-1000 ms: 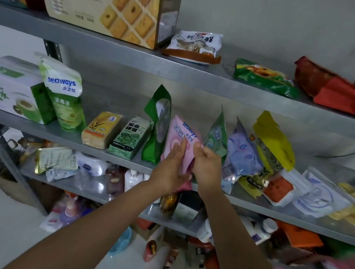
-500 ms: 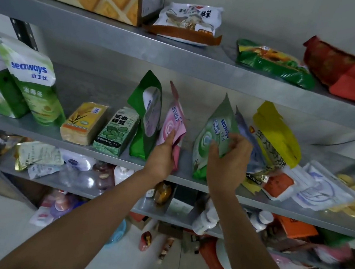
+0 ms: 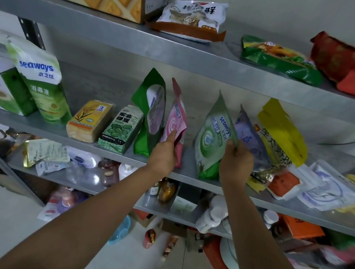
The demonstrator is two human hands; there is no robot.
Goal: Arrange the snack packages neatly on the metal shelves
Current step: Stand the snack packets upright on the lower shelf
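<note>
Two hands are gripping upright pouches on the middle shelf: left hand closing its grip around the pink pouch, right hand pinching the pale-green pouch.

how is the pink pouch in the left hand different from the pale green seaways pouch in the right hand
The pink stand-up plastic pouch is slimmer and turned nearly edge-on, leaning beside the dark green pouch. The pale green Seaways pouch is wider and shows its printed face. The left hand grips the pink one low; the right hand pinches the green one's right edge. Both stand upright on the middle metal shelf.
</note>
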